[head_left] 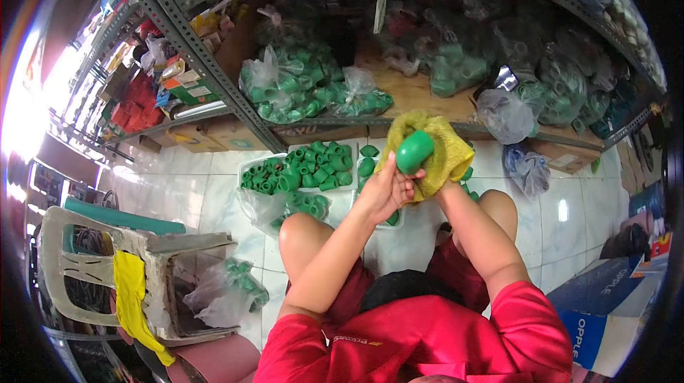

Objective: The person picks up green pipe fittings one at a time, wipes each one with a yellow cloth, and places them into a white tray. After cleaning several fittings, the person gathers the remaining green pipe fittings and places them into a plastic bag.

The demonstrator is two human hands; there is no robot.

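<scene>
My left hand [390, 189] is closed around a smooth green plastic pipe fitting [415, 152], its rounded side facing up. Behind and beside the fitting is a bunched yellow cloth [450, 158], which touches it. The cloth covers most of my right hand [436, 188], hiding its fingers; the hand grips the cloth against the fitting. Below on the floor, a white tray [244, 171] holds many green fittings [313, 166]. A second white tray [362, 201] with more green fittings lies partly hidden under my hands.
Metal shelving [206, 62] with bagged green fittings [285, 84] stands ahead. At left are a worn plastic chair [78, 269] with a yellow cloth strip [132, 297] and a clear bag [221, 290]. A blue and white box [595, 304] sits at right.
</scene>
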